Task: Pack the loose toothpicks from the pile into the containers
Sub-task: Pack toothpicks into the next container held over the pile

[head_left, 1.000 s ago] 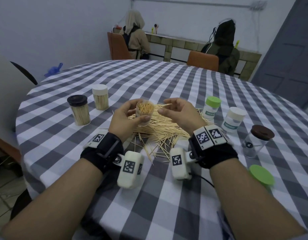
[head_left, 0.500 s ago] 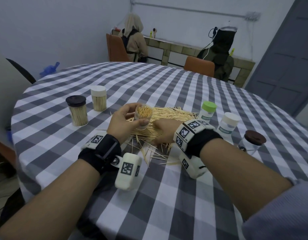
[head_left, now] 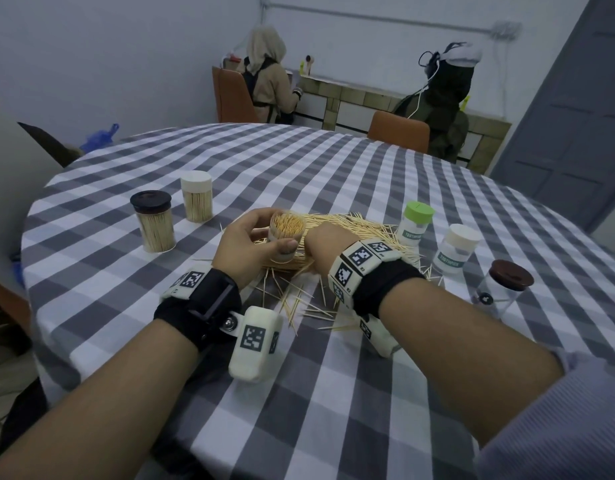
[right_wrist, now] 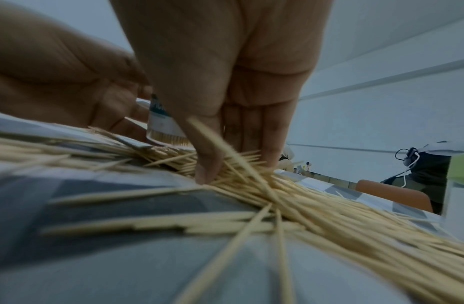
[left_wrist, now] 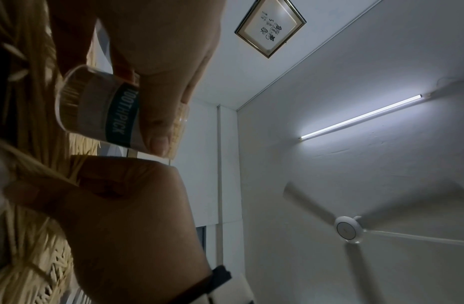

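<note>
My left hand grips a clear container labelled TOOTHPICK, upright and open, packed full of toothpicks, just above the pile's left edge. The loose toothpick pile lies on the checked tablecloth in the middle of the table. My right hand reaches down into the pile right beside the container. In the right wrist view the right hand has thumb and fingertips dug into the toothpicks, pinching some. From the head view its fingers are hidden behind the hand's back.
Two filled, capped containers stand left: black lid, white lid. To the right stand a green-lidded container, a white-lidded one and a brown-lidded jar. Stray toothpicks lie between my wrists. Two people sit beyond the table.
My right hand has dropped from beside the container's mouth down into the pile. The left hand keeps the container in nearly the same place.
</note>
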